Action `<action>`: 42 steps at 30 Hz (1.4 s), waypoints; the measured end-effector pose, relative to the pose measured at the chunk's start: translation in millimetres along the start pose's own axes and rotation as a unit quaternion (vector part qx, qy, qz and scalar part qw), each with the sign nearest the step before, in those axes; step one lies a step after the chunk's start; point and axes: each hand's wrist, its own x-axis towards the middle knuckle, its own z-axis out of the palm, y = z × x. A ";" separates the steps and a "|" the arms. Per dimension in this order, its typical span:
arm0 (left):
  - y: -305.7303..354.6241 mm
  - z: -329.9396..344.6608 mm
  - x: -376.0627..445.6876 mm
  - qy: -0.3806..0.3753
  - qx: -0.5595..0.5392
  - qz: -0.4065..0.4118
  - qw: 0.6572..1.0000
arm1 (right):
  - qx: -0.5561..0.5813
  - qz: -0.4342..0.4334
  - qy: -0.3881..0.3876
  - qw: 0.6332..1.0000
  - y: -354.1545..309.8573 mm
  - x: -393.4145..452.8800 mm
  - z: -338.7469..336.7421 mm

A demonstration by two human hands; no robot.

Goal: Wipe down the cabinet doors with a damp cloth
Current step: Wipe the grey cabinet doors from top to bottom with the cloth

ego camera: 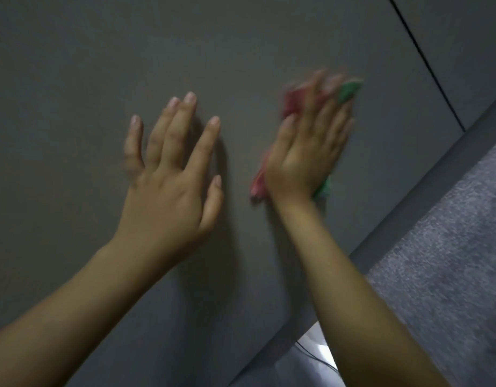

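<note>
A dark grey cabinet door [87,88] fills most of the view. My left hand [171,177] lies flat against it with the fingers spread and straight. To its right, my right hand [305,152] presses a red and green cloth [350,90] flat onto the same door with straight fingers. The cloth shows above the fingertips and below the palm; the rest is hidden under the hand. The right hand and cloth are blurred.
A thin dark gap [425,62] at the upper right separates this door from a neighbouring door [464,37]. A lighter grey strip [408,196] runs below the door's lower edge. Grey carpet [450,261] lies at the right. A dark cable [314,356] shows near the bottom.
</note>
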 end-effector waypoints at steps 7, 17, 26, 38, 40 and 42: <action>1.0 1.8 5.2 -0.004 -0.022 -0.010 1.000 | -0.015 0.066 -0.031 0.997 90.7 32.3 -12.9; -1.8 0.5 -1.4 -0.019 -0.018 0.004 1.000 | -0.012 -0.026 -0.058 0.998 28.6 -30.9 -5.5; 9.2 2.8 -15.2 -0.037 -0.031 0.003 0.999 | 0.033 0.272 -0.011 0.962 63.7 -87.0 -7.5; 19.2 23.4 -54.9 -0.080 -0.025 0.009 0.996 | 0.024 0.437 -0.066 0.897 91.7 -178.0 -3.5; 18.6 23.1 -56.4 -0.084 -0.026 0.013 0.996 | 0.041 0.474 -0.041 0.879 85.1 -169.3 -1.1; 18.1 24.2 -58.8 -0.089 -0.025 0.013 0.996 | 0.059 0.412 -0.025 0.909 65.9 -164.5 -2.4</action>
